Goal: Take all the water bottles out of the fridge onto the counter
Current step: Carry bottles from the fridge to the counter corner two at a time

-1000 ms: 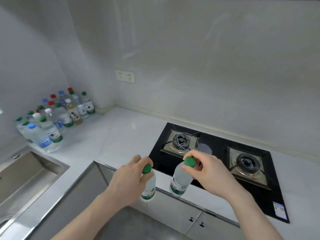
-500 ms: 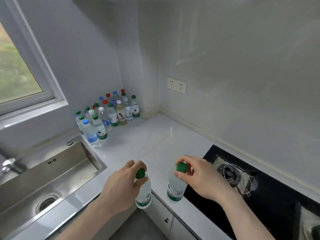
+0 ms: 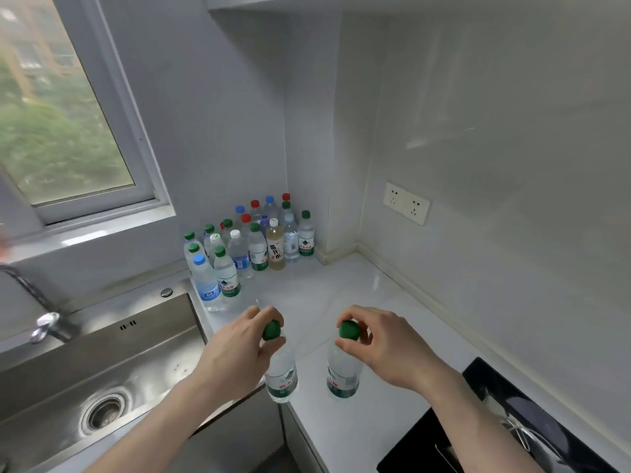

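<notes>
Head cam: I see my left hand (image 3: 235, 349) w/ fingers pinching the green cap of the left bottle (image 3: 281, 373), held up by the white surface (image 3: 341, 291) edge. My right hand (image 3: 382, 346) has fingers pinching the cap of the right bottle (image 3: 341, 373), above the surface. A big bunch of bottles (image 3: 252, 244) stands in the back corner, near the sink (image 3: 102, 370). Stove (image 3: 478, 421) is at right.
</notes>
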